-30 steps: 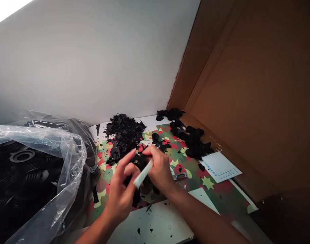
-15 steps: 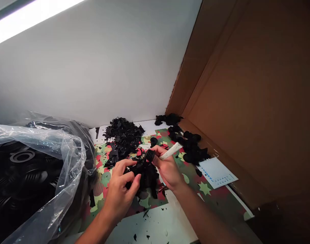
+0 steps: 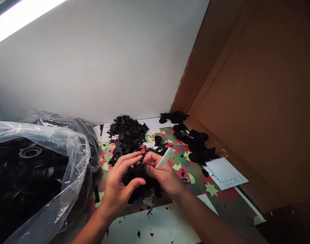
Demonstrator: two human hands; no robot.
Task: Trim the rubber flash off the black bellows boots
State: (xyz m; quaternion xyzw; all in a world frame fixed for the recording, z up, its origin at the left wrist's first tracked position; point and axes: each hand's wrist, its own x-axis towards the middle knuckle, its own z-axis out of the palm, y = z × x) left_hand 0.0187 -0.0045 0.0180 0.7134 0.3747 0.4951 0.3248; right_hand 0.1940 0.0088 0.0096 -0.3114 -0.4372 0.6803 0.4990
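Note:
A black ribbed rubber bellows is pinched at its right end by the fingertips of my right hand. The same hand also has a slim white handle tucked in it, pointing up and right; the working end of this tool is hidden. My left hand curves around the left side of the bellows, thumb below and fingers above, spread apart; whether it touches the part I cannot tell. Beneath both hands lies a dark heap of black pieces, partly covered.
At left a clear plastic bag holds many black ribbed parts. Black scraps are piled behind the hands. More black parts line the cardboard wall, near a white printed card. A patterned sheet covers the table.
My right hand has brought the bellows down and left, turning it toward my left hand. My left hand has opened wider around it. The view has shifted slightly.

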